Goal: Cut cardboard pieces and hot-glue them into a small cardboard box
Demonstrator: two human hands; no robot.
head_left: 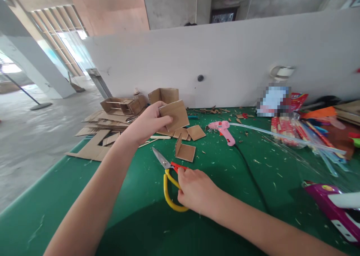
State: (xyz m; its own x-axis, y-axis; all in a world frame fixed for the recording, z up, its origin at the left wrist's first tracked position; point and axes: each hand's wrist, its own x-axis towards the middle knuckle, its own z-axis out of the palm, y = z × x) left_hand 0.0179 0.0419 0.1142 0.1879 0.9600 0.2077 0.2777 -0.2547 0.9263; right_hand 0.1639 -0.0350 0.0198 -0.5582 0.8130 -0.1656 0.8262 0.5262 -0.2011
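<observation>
My left hand (153, 122) is closed on a square piece of cardboard (176, 114), thumb across its front face, held above the table. My right hand (197, 188) is closed low over the table, with a red tool (179, 166) sticking out of its grip; the rest of the tool is hidden. Scissors with yellow handles (165, 190) lie beside and partly beneath the right hand, blades pointing up-left. Just beyond them sits a small folded L-shaped cardboard piece (185, 152), one flap upright. A flat cardboard square (196, 132) lies behind it.
A pink glue gun (223, 129) with a glue stick and cable lies to the right. Stacked cardboard (97, 130) and a small cardboard structure (126, 106) stand at left. Packets of glue sticks (287, 130) and a purple iron-like appliance (332, 207) are at right. A white partition (168, 57) borders the back.
</observation>
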